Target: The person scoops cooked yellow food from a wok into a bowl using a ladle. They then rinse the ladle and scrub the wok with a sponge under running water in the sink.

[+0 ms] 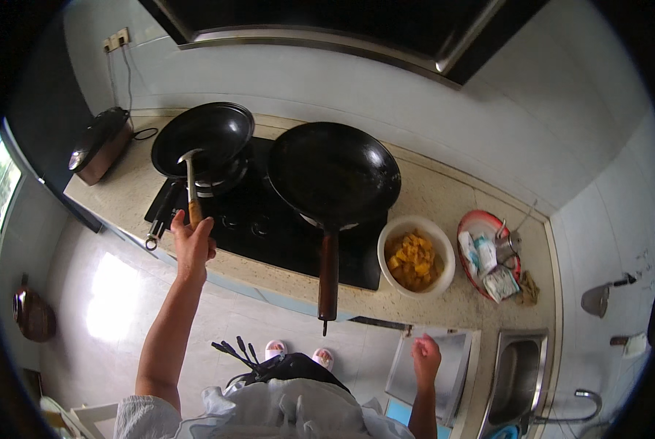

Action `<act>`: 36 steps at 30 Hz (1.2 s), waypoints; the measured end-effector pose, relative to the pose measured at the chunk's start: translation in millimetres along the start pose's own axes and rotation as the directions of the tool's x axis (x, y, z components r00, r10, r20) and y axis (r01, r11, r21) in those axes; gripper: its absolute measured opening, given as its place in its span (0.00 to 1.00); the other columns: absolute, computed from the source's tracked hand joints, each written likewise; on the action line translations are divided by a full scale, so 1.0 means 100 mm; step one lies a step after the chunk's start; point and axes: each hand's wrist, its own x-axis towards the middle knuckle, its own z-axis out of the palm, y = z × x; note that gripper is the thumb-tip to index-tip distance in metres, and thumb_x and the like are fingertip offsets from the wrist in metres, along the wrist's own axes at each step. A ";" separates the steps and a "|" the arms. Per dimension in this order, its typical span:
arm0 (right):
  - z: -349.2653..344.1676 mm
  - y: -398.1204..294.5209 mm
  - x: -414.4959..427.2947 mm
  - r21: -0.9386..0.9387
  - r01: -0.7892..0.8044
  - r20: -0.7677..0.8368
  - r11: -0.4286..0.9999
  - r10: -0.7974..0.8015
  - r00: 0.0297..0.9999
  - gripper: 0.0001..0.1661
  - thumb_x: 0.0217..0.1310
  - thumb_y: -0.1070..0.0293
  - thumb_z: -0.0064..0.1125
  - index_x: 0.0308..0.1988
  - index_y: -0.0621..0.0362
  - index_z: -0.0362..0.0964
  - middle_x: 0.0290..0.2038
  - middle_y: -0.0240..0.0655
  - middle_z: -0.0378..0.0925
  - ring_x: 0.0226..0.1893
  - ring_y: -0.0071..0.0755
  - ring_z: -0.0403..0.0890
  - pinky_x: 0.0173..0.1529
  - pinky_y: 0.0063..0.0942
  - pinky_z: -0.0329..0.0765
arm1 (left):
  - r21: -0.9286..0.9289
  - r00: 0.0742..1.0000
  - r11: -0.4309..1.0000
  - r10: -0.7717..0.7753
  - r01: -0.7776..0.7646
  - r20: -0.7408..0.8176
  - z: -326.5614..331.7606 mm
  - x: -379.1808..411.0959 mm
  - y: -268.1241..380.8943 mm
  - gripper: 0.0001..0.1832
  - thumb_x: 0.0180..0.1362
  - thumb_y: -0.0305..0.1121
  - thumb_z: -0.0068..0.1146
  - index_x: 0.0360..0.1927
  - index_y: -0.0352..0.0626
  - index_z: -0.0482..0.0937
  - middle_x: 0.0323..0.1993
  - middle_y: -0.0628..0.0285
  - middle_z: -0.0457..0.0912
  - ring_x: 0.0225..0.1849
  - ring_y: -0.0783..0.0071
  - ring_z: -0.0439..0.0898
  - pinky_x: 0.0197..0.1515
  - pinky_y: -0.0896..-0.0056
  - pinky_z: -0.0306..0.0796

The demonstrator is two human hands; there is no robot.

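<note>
My left hand (193, 252) grips the wooden handle of a metal cooking ladle or turner (192, 189). Its head is over the near rim of a black frying pan (207, 134) on the left burner. To the right, a larger black wok (333, 170) sits on the hob, its long brown handle pointing towards me. My right hand (426, 354) is low at the right, fingers curled, and I see nothing in it. Beyond that hand, a white bowl (385, 241) on the counter holds orange-yellow chunks of food (415, 258) in some liquid.
The black gas hob (289, 247) is set in a speckled counter (432, 186). A red-rimmed tray (470, 217) carries several packets and a metal cup. A steel sink (517, 378) lies at the right. Below my right hand is a metal panel (410, 373). A small appliance (105, 145) stands far left.
</note>
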 end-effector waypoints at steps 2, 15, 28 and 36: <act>0.09 -0.02 0.06 0.039 -0.009 0.057 0.999 0.006 0.998 0.06 0.47 0.76 0.57 0.31 0.60 0.73 0.39 0.42 0.73 0.42 0.36 0.74 0.43 0.27 0.75 | -0.090 1.000 0.996 -0.010 0.008 -0.026 -0.04 -0.04 0.05 0.37 0.52 0.34 0.53 0.60 0.41 0.44 0.28 0.62 0.69 0.14 0.81 0.67 0.13 0.82 0.60; 1.13 -1.66 0.63 0.477 -0.287 0.634 0.831 -0.099 0.767 0.30 0.58 0.51 0.48 0.55 0.54 0.55 0.54 0.39 0.63 0.50 0.31 0.70 0.50 0.31 0.68 | -0.214 0.759 0.900 -0.171 0.380 0.628 0.44 -1.00 -0.40 0.32 0.53 0.44 0.52 0.57 0.41 0.55 0.51 0.48 0.64 0.46 0.53 0.73 0.39 0.51 0.74; 1.65 -2.21 0.73 0.560 -0.547 0.806 0.622 -0.259 0.531 0.12 0.52 0.61 0.56 0.34 0.55 0.66 0.28 0.31 0.73 0.29 0.20 0.71 0.35 0.19 0.70 | -0.036 0.383 0.657 -0.394 0.753 0.836 1.01 -1.26 -0.47 0.11 0.52 0.41 0.50 0.37 0.49 0.70 0.25 0.67 0.72 0.19 0.76 0.67 0.20 0.76 0.64; 1.71 -2.52 0.51 0.640 -0.526 0.739 0.560 -0.260 0.622 0.09 0.37 0.74 0.56 0.23 0.63 0.64 0.17 0.37 0.71 0.19 0.29 0.75 0.23 0.25 0.72 | -0.121 0.394 0.598 -0.350 0.792 0.850 0.86 -1.21 -0.47 0.04 0.52 0.30 0.47 0.29 0.53 0.66 0.20 0.71 0.66 0.12 0.85 0.60 0.07 0.88 0.50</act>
